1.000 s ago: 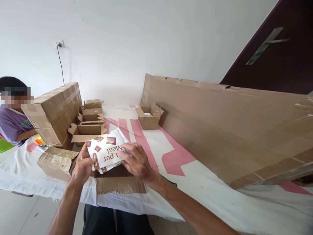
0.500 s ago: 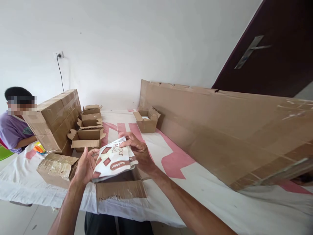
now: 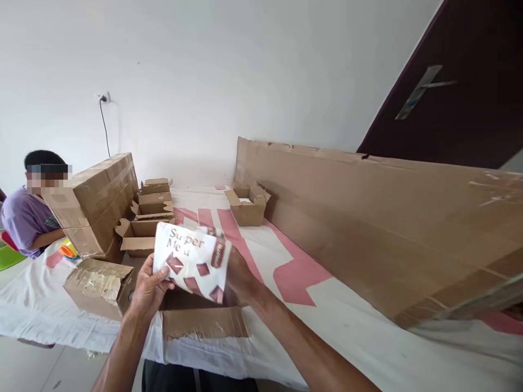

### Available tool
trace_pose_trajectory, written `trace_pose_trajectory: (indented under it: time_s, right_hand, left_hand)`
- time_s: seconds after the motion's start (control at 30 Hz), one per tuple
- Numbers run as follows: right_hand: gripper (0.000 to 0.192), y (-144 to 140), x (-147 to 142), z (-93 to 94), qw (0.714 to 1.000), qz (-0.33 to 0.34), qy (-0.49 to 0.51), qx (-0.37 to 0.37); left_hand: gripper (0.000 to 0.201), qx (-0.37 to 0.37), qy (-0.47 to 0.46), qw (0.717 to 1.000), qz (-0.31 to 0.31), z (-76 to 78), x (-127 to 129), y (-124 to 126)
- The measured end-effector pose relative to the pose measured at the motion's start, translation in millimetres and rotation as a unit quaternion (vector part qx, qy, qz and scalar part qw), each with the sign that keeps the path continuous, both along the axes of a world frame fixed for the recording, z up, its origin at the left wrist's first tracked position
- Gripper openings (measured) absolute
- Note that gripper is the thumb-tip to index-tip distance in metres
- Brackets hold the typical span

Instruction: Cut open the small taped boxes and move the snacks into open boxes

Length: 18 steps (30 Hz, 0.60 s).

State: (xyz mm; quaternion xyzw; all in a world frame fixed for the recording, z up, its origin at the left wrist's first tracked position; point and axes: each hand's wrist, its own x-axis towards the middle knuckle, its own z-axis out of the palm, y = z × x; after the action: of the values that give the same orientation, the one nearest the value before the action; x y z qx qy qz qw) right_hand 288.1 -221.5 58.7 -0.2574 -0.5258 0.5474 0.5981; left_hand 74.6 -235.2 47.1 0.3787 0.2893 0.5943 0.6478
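Note:
Both my hands hold up a white pouch (image 3: 191,260) printed with brown squares and the words "Super Meal", its front facing me. My left hand (image 3: 149,289) grips its lower left edge. My right hand (image 3: 239,279) is mostly behind the pouch on its right side. Directly below the pouch lies an open cardboard box (image 3: 203,320) with its flaps spread, at the near edge of the table.
A person in a purple top (image 3: 25,218) sits at the far left. Sealed cartons (image 3: 98,198) and several small open boxes (image 3: 147,218) stand at the back left, another small box (image 3: 248,205) further right. A long cardboard sheet (image 3: 379,218) leans along the right. A taped flap (image 3: 98,283) lies left.
The pouch has been turned over and raised upright, so its print now reads the right way up. My right hand went from on top of it to behind it.

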Motion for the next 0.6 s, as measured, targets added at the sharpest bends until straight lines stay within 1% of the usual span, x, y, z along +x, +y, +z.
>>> trace_pose_trajectory:
  time_s: [0.07,0.13,0.2,0.23,0.33,0.43,0.53,0.6]
  right_hand:
    - [0.065,-6,-5,-8.4,1.0,0.016,0.015,-0.009]
    - [0.062,-11,-9,-13.1,1.0,0.013,0.01,-0.012]
    - [0.062,-11,-12,-13.6,1.0,-0.018,-0.021,-0.007]
    - [0.063,-10,-14,-12.7,0.999,-0.038,-0.038,0.0]
    - [0.061,1,-16,-8.3,0.994,-0.083,-0.062,0.039]
    - [0.055,22,-15,-5.1,0.99,-0.096,-0.071,0.068]
    - [0.054,51,-14,-4.2,0.991,-0.09,-0.08,0.061]
    - [0.053,73,-14,-5.7,0.991,-0.081,-0.092,0.044]
  left_hand:
    - [0.062,0.023,0.008,0.997,0.076,3.1,0,3]
    - [0.064,0.05,0.042,0.988,0.139,4.3,-2,7]
    - [0.063,0.079,0.097,0.975,0.183,4.5,-5,10]
    - [0.061,0.095,0.127,0.968,0.195,4.8,-6,11]
    - [0.054,0.146,0.212,0.946,0.195,9.4,-11,12]
    - [0.049,0.188,0.282,0.923,0.18,18.8,-16,17]
    - [0.045,0.205,0.341,0.9,0.177,26.0,-24,35]
    - [0.045,0.194,0.376,0.891,0.163,25.9,-30,54]
